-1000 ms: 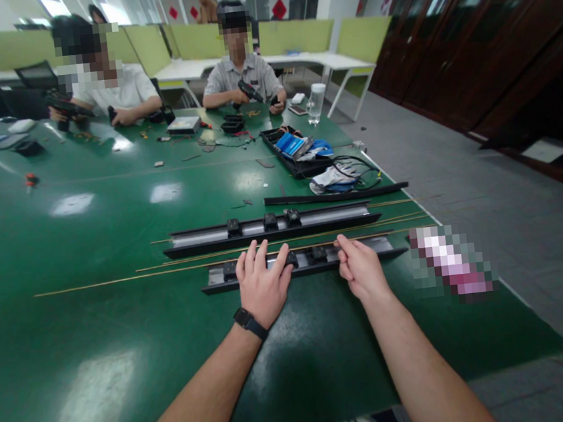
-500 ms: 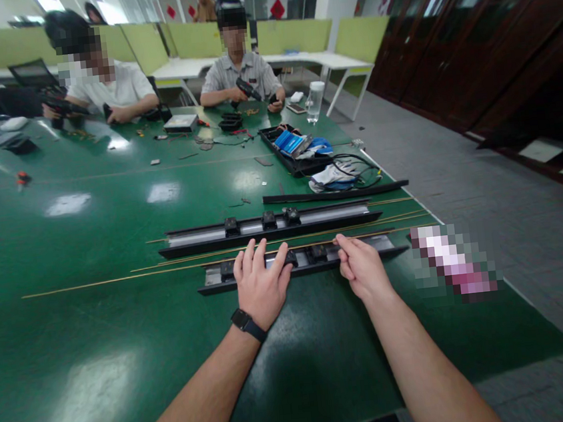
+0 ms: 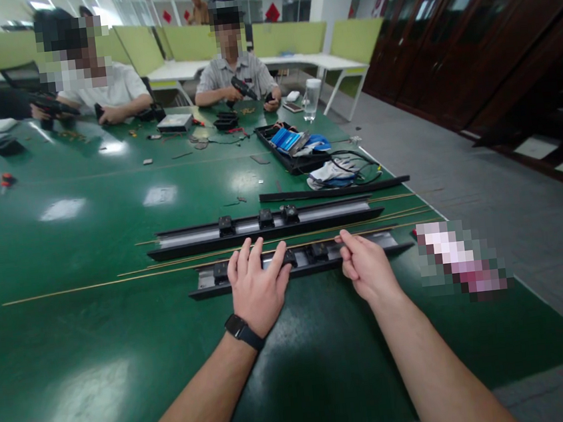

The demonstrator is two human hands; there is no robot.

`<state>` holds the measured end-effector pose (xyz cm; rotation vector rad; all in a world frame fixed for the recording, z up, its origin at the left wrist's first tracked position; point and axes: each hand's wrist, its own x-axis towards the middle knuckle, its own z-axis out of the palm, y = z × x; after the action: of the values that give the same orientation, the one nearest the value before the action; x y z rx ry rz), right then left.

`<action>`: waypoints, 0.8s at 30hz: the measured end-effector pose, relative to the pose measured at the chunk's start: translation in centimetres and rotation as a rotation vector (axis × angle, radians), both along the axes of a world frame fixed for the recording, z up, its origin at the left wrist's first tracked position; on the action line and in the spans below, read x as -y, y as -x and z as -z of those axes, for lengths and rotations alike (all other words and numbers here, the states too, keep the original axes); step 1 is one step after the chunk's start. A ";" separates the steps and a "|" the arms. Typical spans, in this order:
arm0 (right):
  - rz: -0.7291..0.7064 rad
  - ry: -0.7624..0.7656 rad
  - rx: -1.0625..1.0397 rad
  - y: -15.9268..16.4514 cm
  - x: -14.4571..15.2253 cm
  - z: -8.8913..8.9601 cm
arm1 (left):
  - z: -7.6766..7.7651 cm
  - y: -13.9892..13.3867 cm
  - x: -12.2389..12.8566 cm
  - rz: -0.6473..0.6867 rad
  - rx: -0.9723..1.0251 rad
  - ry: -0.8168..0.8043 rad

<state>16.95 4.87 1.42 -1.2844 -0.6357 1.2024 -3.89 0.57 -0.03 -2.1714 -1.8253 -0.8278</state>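
Note:
My left hand point(image 3: 259, 284), fingers spread, lies over the near black channel point(image 3: 396, 250) and covers part of it. My right hand point(image 3: 370, 265) is closed, with thumb and forefinger pinching a long, thin brass-coloured rod point(image 3: 68, 291) above the same channel. That rod runs behind my left fingertips and reaches far out to the left. Small black blocks point(image 3: 320, 252) sit inside the channel, some partly hidden by my left hand. More thin rods lie between it and the far black channel point(image 3: 258, 235), which has three black blocks point(image 3: 225, 225) in it.
A black strip point(image 3: 334, 190) lies beyond the channels. Behind it are gloves point(image 3: 332, 173), cables and a black tray point(image 3: 286, 160) holding a blue packet. A blurred pink item point(image 3: 460, 259) is near the right table edge. Across the table, two people hold power drills point(image 3: 243, 89).
The camera view has shifted and tilted slightly. Both hands keep almost the same pose: the left spread over the channel, the right pinching the rod.

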 end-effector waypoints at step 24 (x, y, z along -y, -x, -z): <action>0.008 -0.001 0.017 0.2 0.0 0.0 | 0.0 0.0 0.0 0.005 -0.003 -0.027</action>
<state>16.74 4.91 1.40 -1.2958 -0.6427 1.1857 -3.94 0.57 -0.06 -2.1606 -1.7977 -0.8447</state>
